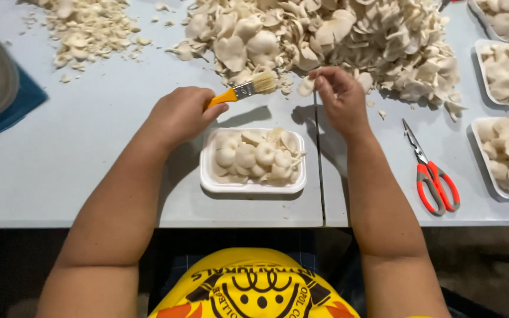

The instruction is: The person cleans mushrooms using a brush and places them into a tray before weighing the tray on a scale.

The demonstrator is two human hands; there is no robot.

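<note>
Left hand [179, 115] closed in a fist around the orange handle of a paintbrush [244, 90], handle pressed between thumb and curled fingers, long axis running from the fist up and to the right, pale bristles ending just short of the right hand. Right hand [340, 97] raised at the foot of the mushroom pile [331, 35], thumb and forefinger pinching a small oyster mushroom piece [306, 87], remaining fingers loosely curled behind. Held piece just to the right of the bristle tip, near but apparently not touching (gap too slight to judge for certain). Directly below and between both hands, a white foam tray [207, 176] on the grey table [60, 176], already loaded with mushroom caps; left hand slightly nearer its corner. To the right of the right forearm, red-handled kitchen scissors [434, 176] lying shut, blades pointing away from the body, well apart from either hand. Further right, more filled foam trays [483, 141] along the table edge. Upper left, a scatter of mushroom trimmings [86, 26]; far left, a grey round object on a blue cloth [22, 103]. Nothing standing between brush, pinched piece and tray.
</note>
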